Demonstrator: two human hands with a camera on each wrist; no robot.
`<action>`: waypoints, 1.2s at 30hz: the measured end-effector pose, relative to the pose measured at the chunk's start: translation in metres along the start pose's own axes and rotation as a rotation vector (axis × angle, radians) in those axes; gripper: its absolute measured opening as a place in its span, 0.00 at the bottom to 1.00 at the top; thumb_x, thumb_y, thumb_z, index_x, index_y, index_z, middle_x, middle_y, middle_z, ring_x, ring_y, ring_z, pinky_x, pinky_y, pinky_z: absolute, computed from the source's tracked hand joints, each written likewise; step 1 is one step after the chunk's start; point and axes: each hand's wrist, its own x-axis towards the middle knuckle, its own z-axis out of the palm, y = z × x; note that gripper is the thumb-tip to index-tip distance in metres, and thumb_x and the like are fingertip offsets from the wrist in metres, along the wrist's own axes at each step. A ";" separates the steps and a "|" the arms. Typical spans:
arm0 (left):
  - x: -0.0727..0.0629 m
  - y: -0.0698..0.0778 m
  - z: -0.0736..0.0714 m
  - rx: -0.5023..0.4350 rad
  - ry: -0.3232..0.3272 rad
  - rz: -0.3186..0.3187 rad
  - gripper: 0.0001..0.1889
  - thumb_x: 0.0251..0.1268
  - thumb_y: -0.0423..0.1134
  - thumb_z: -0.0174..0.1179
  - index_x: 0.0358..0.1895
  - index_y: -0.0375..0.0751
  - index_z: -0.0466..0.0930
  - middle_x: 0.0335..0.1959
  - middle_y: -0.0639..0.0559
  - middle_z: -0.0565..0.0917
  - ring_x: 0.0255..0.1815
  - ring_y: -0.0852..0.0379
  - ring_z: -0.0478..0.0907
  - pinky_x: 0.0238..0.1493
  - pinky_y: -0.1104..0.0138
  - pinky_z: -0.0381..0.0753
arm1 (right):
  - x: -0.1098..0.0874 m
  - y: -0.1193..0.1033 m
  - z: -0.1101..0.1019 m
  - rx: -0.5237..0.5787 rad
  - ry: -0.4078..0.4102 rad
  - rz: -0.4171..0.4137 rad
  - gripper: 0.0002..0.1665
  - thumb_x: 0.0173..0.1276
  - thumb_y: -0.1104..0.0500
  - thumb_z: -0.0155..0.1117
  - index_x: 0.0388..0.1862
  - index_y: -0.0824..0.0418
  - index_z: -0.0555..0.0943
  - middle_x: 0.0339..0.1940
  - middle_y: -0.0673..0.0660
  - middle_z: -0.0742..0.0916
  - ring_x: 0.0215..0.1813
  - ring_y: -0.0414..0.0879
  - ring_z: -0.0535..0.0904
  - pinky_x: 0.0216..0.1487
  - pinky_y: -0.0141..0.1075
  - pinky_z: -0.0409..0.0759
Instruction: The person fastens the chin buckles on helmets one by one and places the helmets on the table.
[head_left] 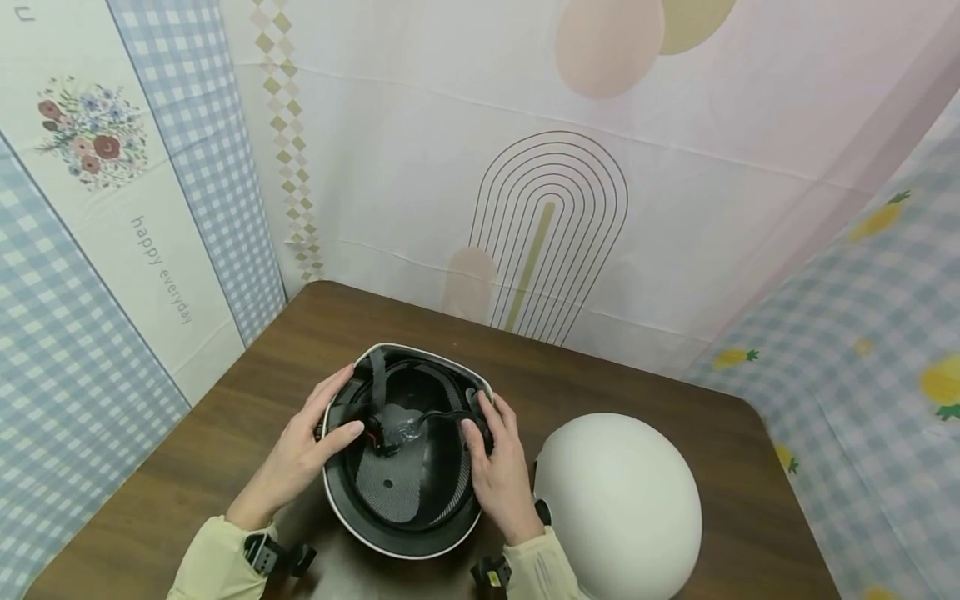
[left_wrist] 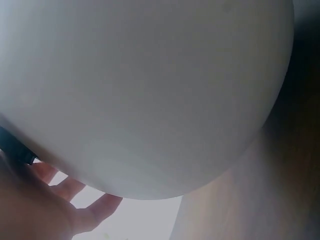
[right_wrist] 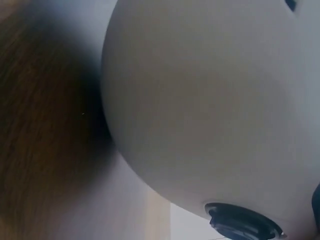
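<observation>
head view: bright, even | wrist views: dim, hazy; tabletop (right_wrist: pixel 45 155) blurred, shadowed beside held helmet (right_wrist: pixel 200 110)

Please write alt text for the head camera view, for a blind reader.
A person's left hand and right hand hold an upturned white-rimmed helmet by its sides, showing its black interior and straps. A second, white helmet rests dome-up on the wood-grain table, to the right; patterned cloths hang behind.

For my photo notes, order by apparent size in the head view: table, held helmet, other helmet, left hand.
1. Table
2. Held helmet and other helmet, too alike to rank
3. Left hand
</observation>
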 end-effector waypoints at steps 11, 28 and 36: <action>0.007 0.003 0.010 -0.023 -0.017 0.005 0.38 0.67 0.35 0.58 0.78 0.53 0.52 0.77 0.53 0.54 0.75 0.50 0.51 0.63 0.80 0.53 | 0.008 0.014 -0.004 -0.049 0.007 -0.001 0.33 0.75 0.37 0.47 0.73 0.50 0.67 0.73 0.54 0.67 0.68 0.64 0.65 0.62 0.64 0.62; 0.017 -0.006 0.028 -0.030 0.020 0.090 0.41 0.62 0.46 0.64 0.77 0.49 0.54 0.76 0.46 0.54 0.75 0.55 0.51 0.66 0.71 0.51 | 0.017 0.044 0.009 -0.160 -0.022 -0.063 0.34 0.76 0.38 0.45 0.72 0.55 0.67 0.66 0.57 0.74 0.68 0.54 0.67 0.59 0.61 0.64; 0.019 0.000 0.029 0.021 0.038 0.051 0.40 0.61 0.46 0.66 0.76 0.51 0.57 0.74 0.44 0.58 0.72 0.41 0.54 0.61 0.38 0.54 | 0.017 0.041 0.013 -0.148 -0.018 0.007 0.40 0.76 0.38 0.46 0.75 0.62 0.58 0.67 0.63 0.72 0.67 0.60 0.67 0.64 0.61 0.57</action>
